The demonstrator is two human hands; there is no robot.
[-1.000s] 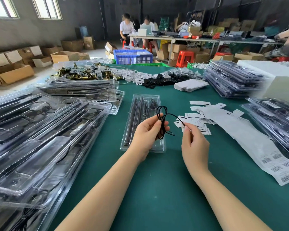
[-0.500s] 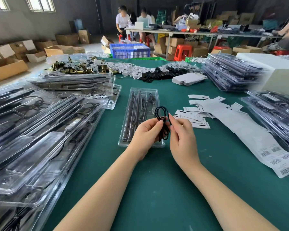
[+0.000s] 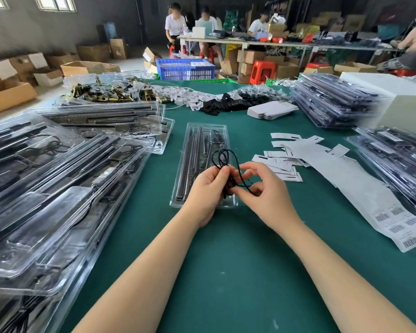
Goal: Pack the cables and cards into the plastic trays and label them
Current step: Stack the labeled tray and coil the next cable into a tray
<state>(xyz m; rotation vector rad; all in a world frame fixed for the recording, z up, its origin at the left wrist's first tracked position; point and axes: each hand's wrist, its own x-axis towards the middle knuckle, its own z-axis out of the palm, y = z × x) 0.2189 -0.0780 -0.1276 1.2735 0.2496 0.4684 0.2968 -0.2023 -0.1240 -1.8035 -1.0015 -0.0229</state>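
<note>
A thin black cable (image 3: pixel 227 167) is held between both hands above the near end of an open clear plastic tray (image 3: pixel 203 164); its loops stand up over the tray, clear of the fingers. The left hand (image 3: pixel 208 192) is seen curled, thumb and forefinger closed on the gathered strands of the cable; the remaining fingers are folded toward the palm. The right hand (image 3: pixel 262 189) is partly curled; a loop of the cable is pinched between its thumb and forefinger, and the other fingers are bent loosely behind; whether they touch the cable cannot be told. The two hands are set close together, nearly touching at the fingertips.

The tray is laid lengthwise on the green table (image 3: pixel 226 272); dark rods are seated in its left channels and small metal parts in its right compartments. White cards (image 3: pixel 280 164) are scattered just right of the tray; a long strip of barcode labels (image 3: pixel 370 200) is spread beyond them toward the right edge. Stacks of filled trays (image 3: pixel 58 188) are piled on the left; further stacks (image 3: pixel 332 102) are noted at the far right.
</note>
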